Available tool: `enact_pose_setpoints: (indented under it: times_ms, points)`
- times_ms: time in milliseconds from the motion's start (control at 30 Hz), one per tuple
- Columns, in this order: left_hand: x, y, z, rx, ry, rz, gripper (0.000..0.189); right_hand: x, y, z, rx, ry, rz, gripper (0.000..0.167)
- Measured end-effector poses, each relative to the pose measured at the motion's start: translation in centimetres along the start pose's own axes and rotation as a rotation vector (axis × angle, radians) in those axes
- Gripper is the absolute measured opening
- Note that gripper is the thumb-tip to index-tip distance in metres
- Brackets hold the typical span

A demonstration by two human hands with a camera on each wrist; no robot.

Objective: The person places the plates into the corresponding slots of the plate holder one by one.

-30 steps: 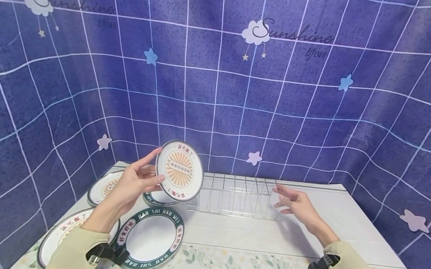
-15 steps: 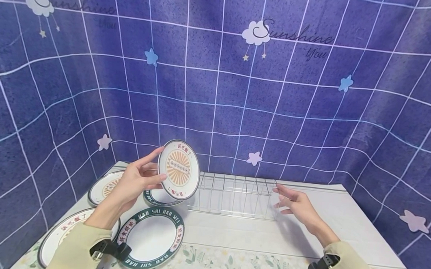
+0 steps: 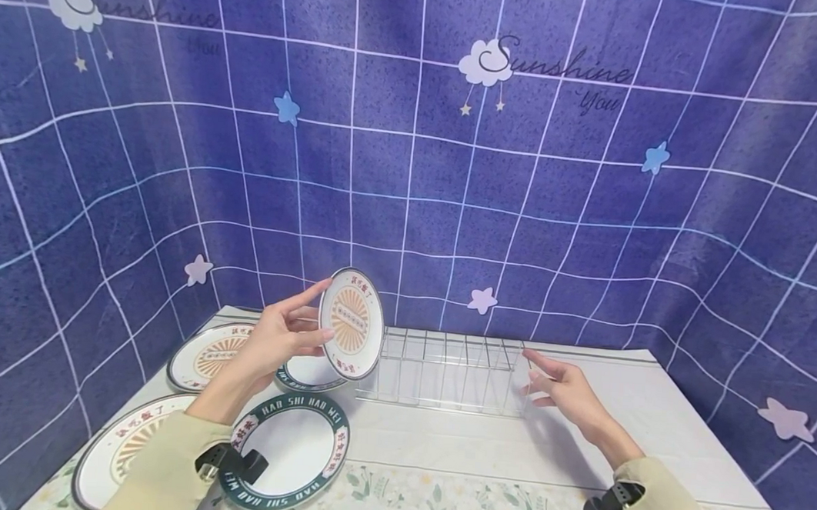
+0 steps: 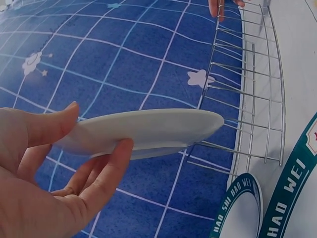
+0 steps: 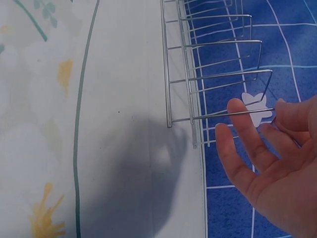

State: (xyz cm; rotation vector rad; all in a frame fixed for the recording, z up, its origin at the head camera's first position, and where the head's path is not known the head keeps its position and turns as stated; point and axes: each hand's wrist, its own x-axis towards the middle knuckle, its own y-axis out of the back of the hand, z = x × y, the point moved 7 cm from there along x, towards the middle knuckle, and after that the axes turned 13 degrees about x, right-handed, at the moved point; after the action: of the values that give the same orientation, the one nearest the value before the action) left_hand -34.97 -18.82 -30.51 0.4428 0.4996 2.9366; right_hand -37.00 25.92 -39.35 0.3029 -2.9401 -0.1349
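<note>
My left hand [image 3: 286,342] holds a small white plate [image 3: 353,323] with a dark rim and orange sunburst by its edge. Thumb on the patterned face and fingers on the underside keep it raised and tilted, near the left end of a wire dish rack [image 5: 166,74]. The left wrist view shows the plate [image 4: 148,128] nearly edge-on, its foot ring against the fingers. My right hand [image 3: 562,388] is at the rack's right end. Its thumb and fingers [image 5: 240,111] pinch the end wire. The rack's slots hold no plate.
Two sunburst plates, a back one [image 3: 191,363] and a front one [image 3: 96,454], lie at the left. Beside them lie a large green-rimmed plate [image 3: 304,401] and a smaller green-rimmed plate [image 4: 226,210]. A blue gridded cloth [image 3: 413,170] hangs behind the white table [image 3: 440,441].
My left hand has moved slightly right with the plate, turning it more edge-on and uncovering more of the sunburst plates at the left. The right hand and rack stay in place.
</note>
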Motion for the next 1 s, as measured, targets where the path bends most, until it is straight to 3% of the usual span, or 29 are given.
enact_pose_setpoints:
  times_ms: [733,1000]
  points:
    - [0.6,-2.4,1.4,0.019,0.026,-0.041,0.08,0.1,0.9,0.1,-0.045,0.01,-0.012,0.057]
    - [1.2,-3.2,0.8,0.024,0.07,-0.049,0.08,0.0,1.3,0.1,-0.076,-0.021,-0.013,0.057]
